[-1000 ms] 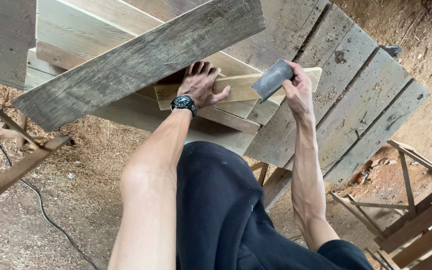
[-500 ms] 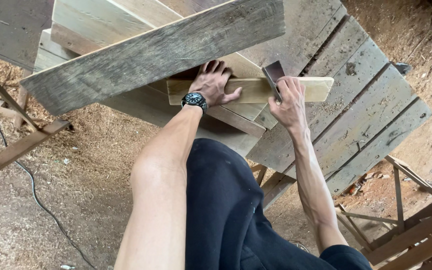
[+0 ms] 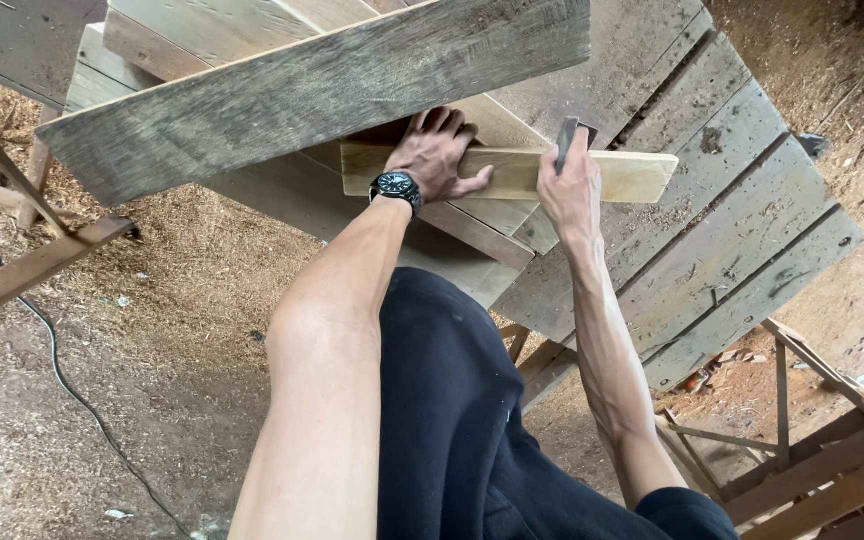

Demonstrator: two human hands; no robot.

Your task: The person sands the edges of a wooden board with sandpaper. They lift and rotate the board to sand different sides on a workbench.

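Observation:
My left hand [image 3: 437, 152], with a black wristwatch [image 3: 397, 187] on its wrist, lies flat on a pale wooden strip [image 3: 632, 176] and presses it onto the plank workbench [image 3: 742, 230]. My right hand [image 3: 570, 190] is shut on a thin dark grey sheet [image 3: 565, 138], probably sandpaper, held edge-on against the strip just right of the left hand. A long weathered grey board [image 3: 312, 95] lies slanted across the bench above both hands and covers the tips of my left fingers.
The bench is made of worn grey planks with gaps. Sawdust covers the ground [image 3: 182, 300], and a black cable [image 3: 62, 380] runs across it at left. Wooden frame pieces stand at left [image 3: 22, 270] and at lower right [image 3: 822, 460]. My dark trousers fill the bottom centre.
My right hand has brought the grey sheet down from above the strip and turned it edge-on against the strip. My left hand stays pressed on the strip. The camera has shifted slightly.

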